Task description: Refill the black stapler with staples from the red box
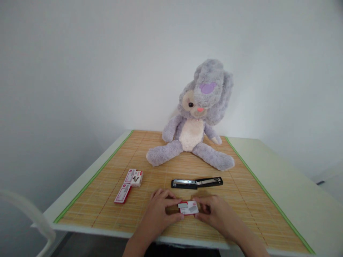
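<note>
Plain white wall (107,71): standing behind everything else.
Wide, pale tabletop (281,171): spreading below, showing bare along both sides.
Tan, bamboo-like slatted mat with green edging (158,175): covering the middle of the tabletop.
Fluffy grey plush toy with long ears and a cream belly (191,135): sitting at the far end of the mat, tilting its head, spreading both legs forward, well apart from the hands.
Bare left hand (158,210): pinching the left end of a small red-and-white printed box with a grey strip (188,207) between thumb and forefinger.
Bare right hand (217,212): pinching the right end of that same box, curling the other fingers inward.
Slim black-and-silver metal stapler (197,182): lying opened out almost straight, just beyond the hands, touching neither.
Nearer flat red-and-white box (123,193): lying slantwise on the mat's left.
Farther flat red-and-white box (130,176): lying just beyond, nearly in line.
Stubby white box with a dark stapler picture (137,179): resting right beside the farther one.
Held box: sitting between both hands near the mat's front edge; seemingly being worked at its ends as the step in hand; probably calling next for light, even fingertip pressure and a level hold.
</note>
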`<action>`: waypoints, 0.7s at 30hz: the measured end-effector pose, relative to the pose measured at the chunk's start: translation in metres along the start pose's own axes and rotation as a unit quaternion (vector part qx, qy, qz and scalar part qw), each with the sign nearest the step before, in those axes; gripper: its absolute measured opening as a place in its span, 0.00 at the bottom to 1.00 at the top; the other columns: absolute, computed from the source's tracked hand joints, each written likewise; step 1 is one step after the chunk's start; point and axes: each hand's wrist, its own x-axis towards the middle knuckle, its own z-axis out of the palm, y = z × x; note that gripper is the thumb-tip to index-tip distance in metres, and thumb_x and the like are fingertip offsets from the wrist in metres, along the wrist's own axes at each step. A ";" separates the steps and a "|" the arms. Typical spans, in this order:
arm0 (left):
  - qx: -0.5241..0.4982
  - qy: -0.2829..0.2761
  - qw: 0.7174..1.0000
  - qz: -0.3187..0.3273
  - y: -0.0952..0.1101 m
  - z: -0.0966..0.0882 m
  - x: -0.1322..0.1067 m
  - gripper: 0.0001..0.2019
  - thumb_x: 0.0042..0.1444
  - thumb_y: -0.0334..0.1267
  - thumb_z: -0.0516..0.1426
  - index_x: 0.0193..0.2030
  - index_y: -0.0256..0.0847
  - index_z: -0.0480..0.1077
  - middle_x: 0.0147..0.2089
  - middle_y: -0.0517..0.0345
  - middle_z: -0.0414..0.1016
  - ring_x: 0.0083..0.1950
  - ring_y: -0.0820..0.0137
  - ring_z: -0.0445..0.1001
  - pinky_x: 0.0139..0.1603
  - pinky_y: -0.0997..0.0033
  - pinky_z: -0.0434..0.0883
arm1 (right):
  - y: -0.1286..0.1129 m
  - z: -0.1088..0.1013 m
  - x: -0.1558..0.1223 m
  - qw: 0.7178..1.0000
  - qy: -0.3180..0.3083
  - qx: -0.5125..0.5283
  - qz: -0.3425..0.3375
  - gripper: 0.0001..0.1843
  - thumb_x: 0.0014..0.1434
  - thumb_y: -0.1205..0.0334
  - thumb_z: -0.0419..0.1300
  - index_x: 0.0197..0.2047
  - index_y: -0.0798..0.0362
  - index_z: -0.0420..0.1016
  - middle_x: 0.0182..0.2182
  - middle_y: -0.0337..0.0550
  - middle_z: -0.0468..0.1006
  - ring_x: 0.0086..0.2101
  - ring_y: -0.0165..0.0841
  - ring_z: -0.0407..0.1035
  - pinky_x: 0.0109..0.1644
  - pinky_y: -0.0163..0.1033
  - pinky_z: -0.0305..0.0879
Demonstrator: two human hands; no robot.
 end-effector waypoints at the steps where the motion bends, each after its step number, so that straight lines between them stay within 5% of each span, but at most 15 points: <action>1: -0.003 0.003 1.000 0.004 -0.001 0.001 -0.001 0.23 0.50 0.54 0.71 0.54 0.66 0.79 0.50 0.60 0.78 0.55 0.58 0.72 0.59 0.54 0.65 | -0.001 0.000 0.000 1.000 0.000 0.001 0.004 0.06 0.57 0.61 0.68 0.40 0.45 0.84 0.24 0.32 0.74 0.26 0.29 0.66 0.31 0.35 0.51; 6: -0.079 0.059 0.995 -0.006 -0.004 0.003 -0.003 0.20 0.54 0.55 0.69 0.53 0.57 0.80 0.50 0.58 0.78 0.54 0.61 0.73 0.57 0.59 0.69 | -0.012 0.005 0.005 0.998 0.056 0.025 0.019 0.23 0.57 0.56 0.70 0.57 0.43 0.81 0.27 0.34 0.77 0.29 0.32 0.70 0.33 0.35 0.56; 9: -0.110 0.130 0.985 -0.038 -0.006 0.004 0.002 0.11 0.65 0.50 0.60 0.46 0.49 0.80 0.47 0.57 0.77 0.49 0.64 0.74 0.52 0.63 0.71 | -0.023 0.010 0.011 0.997 0.060 0.043 -0.003 0.16 0.60 0.56 0.68 0.53 0.40 0.84 0.29 0.36 0.80 0.31 0.33 0.72 0.35 0.35 0.58; 12: -0.049 0.185 0.981 -0.037 -0.010 0.005 0.013 0.14 0.63 0.42 0.61 0.55 0.49 0.76 0.53 0.55 0.75 0.57 0.62 0.72 0.61 0.58 0.69 | -0.029 0.017 0.017 0.998 0.045 0.040 -0.008 0.11 0.59 0.60 0.69 0.46 0.40 0.86 0.30 0.36 0.82 0.32 0.33 0.72 0.36 0.36 0.58; 16: 0.036 0.167 0.985 -0.031 -0.016 0.005 0.030 0.25 0.61 0.42 0.63 0.66 0.52 0.70 0.64 0.53 0.69 0.67 0.57 0.65 0.70 0.50 0.62 | -0.031 0.020 0.020 0.998 0.046 0.035 -0.009 0.10 0.61 0.62 0.67 0.43 0.41 0.87 0.33 0.37 0.83 0.33 0.33 0.73 0.38 0.36 0.59; 21: 0.052 0.137 0.989 -0.026 -0.018 0.002 0.035 0.17 0.58 0.46 0.66 0.54 0.54 0.79 0.68 0.55 0.66 0.70 0.54 0.61 0.71 0.46 0.60 | -0.031 0.010 0.023 0.997 0.057 0.022 -0.045 0.07 0.62 0.62 0.66 0.41 0.44 0.86 0.35 0.38 0.79 0.34 0.32 0.72 0.40 0.35 0.62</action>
